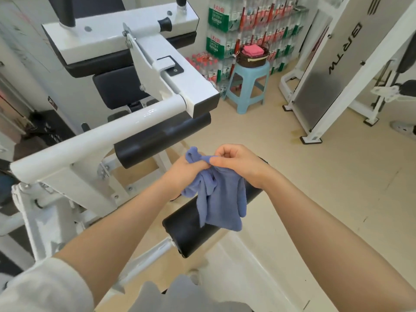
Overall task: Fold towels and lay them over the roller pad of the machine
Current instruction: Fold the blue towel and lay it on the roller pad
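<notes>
From the head view, both hands meet in the middle of the frame over a blue towel [216, 194]. The left hand [183, 170] has its fingers curled into the upper bunched end of the cloth, and the right hand [236, 163] pinches the same bunched edge between thumb and curled fingers, so the two hands are touching each other and both clamped on the towel. The rest of the cloth hangs crumpled, draping down over the near roller pad [191, 230], a black padded cylinder that runs from the lower centre up toward the right wrist. A second black roller pad [162, 138] sits above and left of the hands, bare, under the white machine frame [94, 140] that fills the left half of the frame. In the upper right of centre, a light blue stool [247, 86] stands on the floor, well apart from the hands, carrying a dark basket [253, 58] with pink towels [252, 50] folded inside. Behind the stool, packs of bottled water [225, 25] are stacked against the wall
</notes>
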`<state>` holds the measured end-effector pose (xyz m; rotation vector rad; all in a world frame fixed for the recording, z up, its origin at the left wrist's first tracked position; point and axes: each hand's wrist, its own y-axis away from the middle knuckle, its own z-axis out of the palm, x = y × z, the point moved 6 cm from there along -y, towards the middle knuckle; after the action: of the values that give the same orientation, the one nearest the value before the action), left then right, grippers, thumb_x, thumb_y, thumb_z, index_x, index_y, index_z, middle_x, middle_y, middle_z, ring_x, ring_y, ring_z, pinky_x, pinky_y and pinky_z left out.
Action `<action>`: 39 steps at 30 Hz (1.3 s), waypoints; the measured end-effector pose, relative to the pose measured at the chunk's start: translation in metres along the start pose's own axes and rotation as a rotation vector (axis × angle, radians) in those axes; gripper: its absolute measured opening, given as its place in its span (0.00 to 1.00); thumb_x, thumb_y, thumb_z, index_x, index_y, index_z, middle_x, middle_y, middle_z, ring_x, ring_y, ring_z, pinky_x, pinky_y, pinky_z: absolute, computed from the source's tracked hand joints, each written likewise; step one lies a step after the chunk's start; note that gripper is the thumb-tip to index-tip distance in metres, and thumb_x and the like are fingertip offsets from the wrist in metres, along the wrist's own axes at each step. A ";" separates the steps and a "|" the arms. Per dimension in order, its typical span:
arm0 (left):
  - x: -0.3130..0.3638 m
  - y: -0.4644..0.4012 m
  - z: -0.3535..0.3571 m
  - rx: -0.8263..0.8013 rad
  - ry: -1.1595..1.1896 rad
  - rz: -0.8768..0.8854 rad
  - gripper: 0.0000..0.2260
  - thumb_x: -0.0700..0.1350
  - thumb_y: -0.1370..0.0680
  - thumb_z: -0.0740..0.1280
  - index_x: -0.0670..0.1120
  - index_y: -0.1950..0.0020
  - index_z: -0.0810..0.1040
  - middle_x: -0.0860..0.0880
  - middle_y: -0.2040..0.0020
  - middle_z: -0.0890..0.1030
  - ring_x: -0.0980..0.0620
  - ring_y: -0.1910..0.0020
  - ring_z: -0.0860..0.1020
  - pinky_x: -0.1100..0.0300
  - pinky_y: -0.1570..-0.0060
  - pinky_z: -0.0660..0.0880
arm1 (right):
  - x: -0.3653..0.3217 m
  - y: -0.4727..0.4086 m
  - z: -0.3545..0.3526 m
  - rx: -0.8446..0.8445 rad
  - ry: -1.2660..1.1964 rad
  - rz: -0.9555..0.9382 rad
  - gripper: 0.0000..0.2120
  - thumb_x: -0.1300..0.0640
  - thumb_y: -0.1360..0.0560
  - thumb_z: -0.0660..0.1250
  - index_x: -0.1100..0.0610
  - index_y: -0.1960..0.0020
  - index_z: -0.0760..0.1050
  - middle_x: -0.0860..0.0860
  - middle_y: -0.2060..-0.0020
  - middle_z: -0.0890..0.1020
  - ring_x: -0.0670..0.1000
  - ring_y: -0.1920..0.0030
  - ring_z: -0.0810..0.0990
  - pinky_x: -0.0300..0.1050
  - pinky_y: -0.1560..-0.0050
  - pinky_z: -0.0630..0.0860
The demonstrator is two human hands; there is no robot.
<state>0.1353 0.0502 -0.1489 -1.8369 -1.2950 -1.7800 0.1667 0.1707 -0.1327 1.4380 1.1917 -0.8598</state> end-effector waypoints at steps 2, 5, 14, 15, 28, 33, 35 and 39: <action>-0.005 -0.006 -0.009 0.125 0.250 -0.029 0.13 0.42 0.22 0.61 0.47 0.67 0.74 0.47 0.71 0.74 0.51 0.73 0.72 0.63 0.72 0.68 | 0.007 -0.006 -0.006 -0.046 0.011 0.027 0.06 0.59 0.26 0.68 0.57 0.60 0.73 0.50 0.67 0.74 0.44 0.67 0.72 0.35 0.65 0.69; -0.013 -0.014 -0.013 0.197 0.611 -0.117 0.10 0.46 0.20 0.59 0.42 0.54 0.75 0.44 0.58 0.80 0.49 0.58 0.79 0.57 0.58 0.75 | 0.021 -0.010 -0.014 -0.144 0.017 0.105 0.05 0.59 0.26 0.68 0.57 0.59 0.73 0.49 0.65 0.78 0.44 0.65 0.76 0.36 0.62 0.73; -0.029 -0.033 -0.045 0.361 -0.074 -0.116 0.09 0.45 0.25 0.65 0.48 0.46 0.70 0.46 0.54 0.77 0.50 0.60 0.75 0.58 0.64 0.71 | 0.045 -0.024 -0.044 -0.233 0.251 0.206 0.14 0.55 0.28 0.68 0.66 0.59 0.70 0.51 0.65 0.72 0.47 0.65 0.73 0.38 0.60 0.69; -0.021 -0.036 -0.029 0.251 -0.243 -0.038 0.16 0.44 0.26 0.66 0.51 0.41 0.66 0.48 0.53 0.77 0.50 0.58 0.76 0.57 0.64 0.71 | 0.040 -0.023 -0.037 -0.328 0.289 0.199 0.12 0.57 0.27 0.67 0.64 0.62 0.69 0.50 0.68 0.71 0.45 0.68 0.71 0.34 0.64 0.68; 0.003 -0.059 0.047 0.018 -0.071 -0.051 0.17 0.50 0.29 0.67 0.35 0.55 0.74 0.42 0.61 0.75 0.47 0.60 0.73 0.50 0.56 0.72 | 0.039 -0.041 -0.093 -0.350 0.397 0.015 0.12 0.59 0.25 0.66 0.68 0.58 0.73 0.56 0.64 0.73 0.49 0.63 0.70 0.42 0.59 0.68; 0.020 -0.057 0.053 -0.007 0.979 0.005 0.17 0.46 0.31 0.69 0.41 0.46 0.80 0.41 0.49 0.81 0.45 0.51 0.79 0.50 0.45 0.75 | 0.037 -0.042 -0.123 -0.249 -0.040 0.012 0.09 0.59 0.21 0.59 0.61 0.45 0.76 0.53 0.55 0.82 0.49 0.56 0.79 0.44 0.52 0.75; 0.033 -0.059 0.055 -0.013 1.041 0.091 0.17 0.44 0.32 0.71 0.44 0.45 0.80 0.43 0.49 0.81 0.46 0.51 0.80 0.51 0.46 0.77 | 0.028 -0.043 -0.130 -0.263 -0.328 0.061 0.10 0.60 0.20 0.57 0.56 0.43 0.75 0.50 0.55 0.83 0.48 0.57 0.82 0.40 0.57 0.78; 0.035 -0.070 0.049 0.277 0.523 0.002 0.14 0.40 0.26 0.67 0.52 0.42 0.75 0.43 0.44 0.78 0.49 0.49 0.78 0.53 0.45 0.74 | 0.028 -0.044 -0.137 -0.322 -0.135 0.141 0.15 0.58 0.21 0.59 0.52 0.35 0.70 0.50 0.48 0.80 0.43 0.57 0.81 0.33 0.59 0.77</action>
<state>0.1102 0.1389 -0.1542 -1.1233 -1.2431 -1.8036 0.1197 0.3093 -0.1423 1.1670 1.0588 -0.6250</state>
